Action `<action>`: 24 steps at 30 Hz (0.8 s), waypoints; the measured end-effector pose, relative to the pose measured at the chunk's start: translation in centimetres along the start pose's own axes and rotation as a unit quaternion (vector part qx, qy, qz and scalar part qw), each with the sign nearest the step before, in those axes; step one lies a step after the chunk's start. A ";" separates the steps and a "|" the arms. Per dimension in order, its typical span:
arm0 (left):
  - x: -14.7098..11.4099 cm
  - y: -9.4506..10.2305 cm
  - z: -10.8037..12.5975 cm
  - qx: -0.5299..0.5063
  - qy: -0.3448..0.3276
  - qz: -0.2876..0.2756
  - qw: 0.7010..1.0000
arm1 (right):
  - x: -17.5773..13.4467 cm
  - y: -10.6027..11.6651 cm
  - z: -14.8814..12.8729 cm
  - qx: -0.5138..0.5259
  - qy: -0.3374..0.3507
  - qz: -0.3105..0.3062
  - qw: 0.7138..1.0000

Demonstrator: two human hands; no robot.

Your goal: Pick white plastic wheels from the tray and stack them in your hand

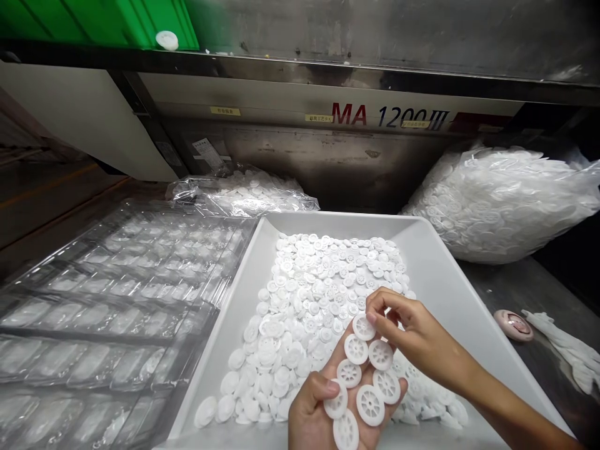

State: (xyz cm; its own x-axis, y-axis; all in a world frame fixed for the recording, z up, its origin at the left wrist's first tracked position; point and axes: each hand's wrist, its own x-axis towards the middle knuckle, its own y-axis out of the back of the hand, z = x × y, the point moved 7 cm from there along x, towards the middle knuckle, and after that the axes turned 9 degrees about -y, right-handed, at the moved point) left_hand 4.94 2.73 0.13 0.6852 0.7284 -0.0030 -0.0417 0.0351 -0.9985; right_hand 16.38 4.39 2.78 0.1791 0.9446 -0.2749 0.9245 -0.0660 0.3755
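Note:
My left hand [312,415] is palm-up over the near edge of a white tray [440,275], with several white plastic wheels [370,403] laid out across its palm and fingers. My thumb presses on one of them. My right hand [412,331] reaches in from the right and pinches one wheel [363,326] at the top of that row between thumb and fingers. Below both hands, the tray holds a heap of many more white wheels [319,287].
Clear plastic blister trays [117,294] with rows of pockets lie to the left. A clear bag of white parts [501,200] sits at the right, another bag [244,190] behind the tray. A white glove [569,350] and a small pink object [513,325] lie at right. A machine panel [389,115] runs behind.

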 end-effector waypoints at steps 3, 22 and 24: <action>0.0 -0.1 0.2 0.005 -0.003 -0.012 1.000 | 0.0 0.0 0.2 0.020 -0.018 -0.011 1.000; 0.4 -1.0 -0.3 -0.091 0.051 0.061 0.993 | -5.4 -2.1 -5.5 -0.194 0.363 0.062 0.910; 0.4 -1.1 -0.3 -0.097 0.064 0.067 0.991 | -6.6 -3.7 -5.8 -0.279 0.427 0.050 0.859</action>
State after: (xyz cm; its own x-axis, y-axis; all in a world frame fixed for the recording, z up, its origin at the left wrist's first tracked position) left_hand 5.47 2.72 1.25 0.7695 0.6251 -0.1310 -0.0069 -0.1970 -0.9804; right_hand 9.77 0.26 8.35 -0.2839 0.8502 0.4434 0.5717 -0.2212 0.7901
